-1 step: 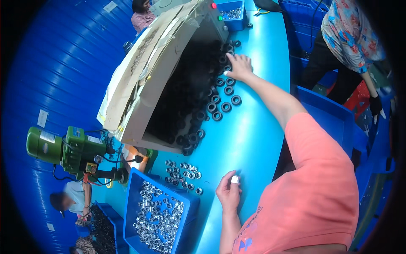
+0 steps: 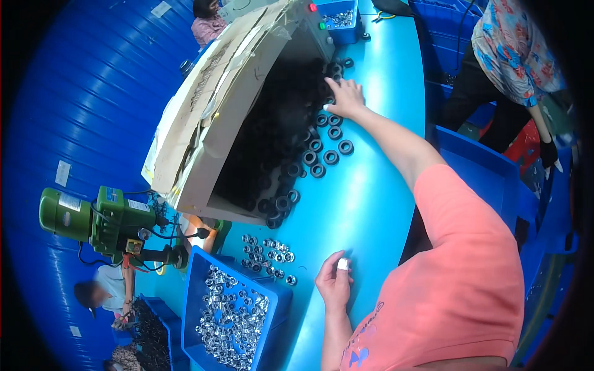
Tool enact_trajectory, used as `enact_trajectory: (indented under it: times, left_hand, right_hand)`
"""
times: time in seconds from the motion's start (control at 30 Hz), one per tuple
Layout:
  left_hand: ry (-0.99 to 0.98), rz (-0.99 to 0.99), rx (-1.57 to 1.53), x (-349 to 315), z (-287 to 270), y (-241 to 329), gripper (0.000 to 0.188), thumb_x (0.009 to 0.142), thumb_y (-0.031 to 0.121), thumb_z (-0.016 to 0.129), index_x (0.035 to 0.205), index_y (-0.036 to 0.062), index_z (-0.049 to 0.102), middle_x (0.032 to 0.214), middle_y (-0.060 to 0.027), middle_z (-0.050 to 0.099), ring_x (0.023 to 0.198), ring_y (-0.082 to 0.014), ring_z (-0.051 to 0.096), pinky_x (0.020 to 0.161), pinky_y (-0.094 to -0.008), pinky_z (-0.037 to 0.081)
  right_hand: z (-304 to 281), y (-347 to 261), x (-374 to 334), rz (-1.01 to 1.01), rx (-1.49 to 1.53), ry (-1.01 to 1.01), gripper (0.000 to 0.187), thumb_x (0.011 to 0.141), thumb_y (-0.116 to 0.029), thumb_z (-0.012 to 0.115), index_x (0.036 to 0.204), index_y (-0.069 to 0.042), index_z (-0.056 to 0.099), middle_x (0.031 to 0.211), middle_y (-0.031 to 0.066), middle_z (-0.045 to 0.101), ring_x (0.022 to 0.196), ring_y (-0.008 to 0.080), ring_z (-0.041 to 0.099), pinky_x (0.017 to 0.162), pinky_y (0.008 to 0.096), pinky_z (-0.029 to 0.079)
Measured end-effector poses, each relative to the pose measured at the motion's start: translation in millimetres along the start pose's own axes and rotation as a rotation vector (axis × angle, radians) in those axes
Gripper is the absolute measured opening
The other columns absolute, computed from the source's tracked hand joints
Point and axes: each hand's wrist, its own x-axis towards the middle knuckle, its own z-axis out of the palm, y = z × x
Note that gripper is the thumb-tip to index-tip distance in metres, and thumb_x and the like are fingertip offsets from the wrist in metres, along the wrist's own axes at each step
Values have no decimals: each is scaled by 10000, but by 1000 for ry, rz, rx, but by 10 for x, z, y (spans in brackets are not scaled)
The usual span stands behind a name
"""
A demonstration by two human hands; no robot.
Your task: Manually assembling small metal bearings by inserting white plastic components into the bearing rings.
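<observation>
The right hand (image 2: 348,99) partly covers black rings (image 2: 345,153), grip wide. The left hand (image 2: 335,281) half-curls; I cannot tell if its grip holds anything. Shadow obscures the box's (image 2: 213,133) inside.

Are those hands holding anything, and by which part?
The right hand is at the black rings, but whether it grips one can't be told. Nothing shows in the left hand.

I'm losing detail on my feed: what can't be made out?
Head view:
Right hand: its back hides whether it grips anything.
Left hand: curled fingers hide its palm.
Black rings in the cardboard box: shadow hides how many.
Silvery parts in the blue bin: too small for detail.
</observation>
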Motion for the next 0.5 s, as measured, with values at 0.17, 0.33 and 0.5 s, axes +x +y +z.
enact_trajectory:
  times: [0.17,0.33,0.5]
  left_hand:
    - [39,5,-24,-12,5,22,219,971,46,623,1178,-5,674,911,-115,704,672,-97,603,501,-217,498]
    - [76,22,-66,-22,-15,5,215,973,40,619,1174,-18,667,909,-134,700,673,-109,610,505,-224,515]
    - [46,23,-81,33,5,13,214,977,52,627,1175,-17,667,925,-133,696,688,-109,614,519,-229,527]
  right_hand:
    - [-12,-404,385,-34,-5,-155,613,724,-243,714,1319,-127,618,1379,227,535,1194,407,578,978,456,516]
    - [-312,-765,740,-7,39,-340,402,715,-191,641,1059,-15,753,1136,229,712,1118,352,675,931,416,561]
    - [77,-976,609,-163,747,-107,660,753,-378,769,1354,-142,633,1377,216,591,1277,396,550,1070,439,468]
